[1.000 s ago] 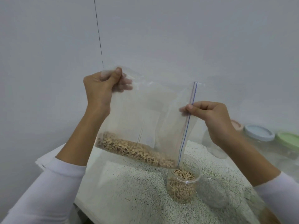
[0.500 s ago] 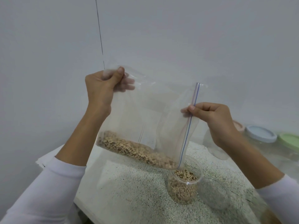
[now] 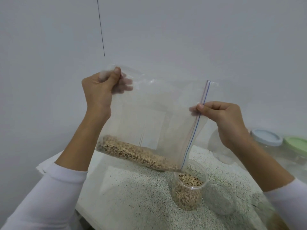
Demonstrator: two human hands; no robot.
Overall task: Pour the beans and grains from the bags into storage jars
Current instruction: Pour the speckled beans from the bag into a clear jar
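The clear plastic zip bag (image 3: 154,117) hangs tilted, its bean-filled long axis sloping down to the right; its lowest corner sits directly above the open clear plastic jar (image 3: 188,190) (part-filled). The left hand (image 3: 99,90) pinches the far-left corner, and the right hand (image 3: 219,117) pinches the zip edge.

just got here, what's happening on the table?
A person is tipping beans out of a clear zip bag into an open jar. The left hand pinches the bag's raised corner; the right hand pinches the zip edge. The jar looks mostly full, and beans remain in the bag. An empty clear jar stands beside it.
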